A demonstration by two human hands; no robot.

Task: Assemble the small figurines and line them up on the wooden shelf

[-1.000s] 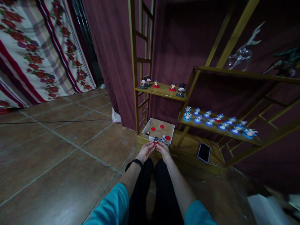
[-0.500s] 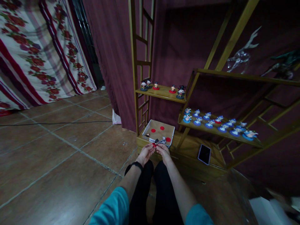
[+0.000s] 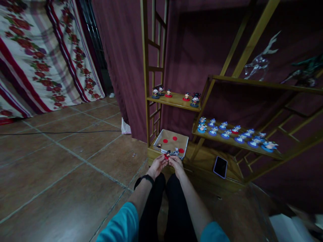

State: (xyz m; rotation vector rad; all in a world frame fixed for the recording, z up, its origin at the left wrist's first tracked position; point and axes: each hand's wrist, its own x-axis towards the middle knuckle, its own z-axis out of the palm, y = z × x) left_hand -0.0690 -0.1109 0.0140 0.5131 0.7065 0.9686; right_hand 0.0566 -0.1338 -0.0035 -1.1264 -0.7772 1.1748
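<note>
Between my two hands is a small figurine [image 3: 168,153] with a dark top and a red round base. My left hand [image 3: 158,165] is closed on the base from the left. My right hand [image 3: 176,163] grips it from the right, fingers pinched together. Just beyond my fingers stands a shallow open box [image 3: 186,142] on the low wooden shelf. Inside it lie several red discs [image 3: 175,138], a small dark-and-orange piece [image 3: 159,145] at the left, and a black-and-white piece [image 3: 176,151] near the front.
A small upper shelf [image 3: 176,101] bears several black-haired figurines [image 3: 195,99]. To the right, a lower shelf holds several blue-and-white figurines [image 3: 226,134]. A dark-screened phone [image 3: 220,166] lies on the bottom board. A clear deer ornament [image 3: 261,60] stands higher up. A black cable [image 3: 60,132] crosses the floor.
The figurine stands slightly more upright between my fingers, with its red base showing more. My hands stay almost in the same place, and the view has shifted slightly.
</note>
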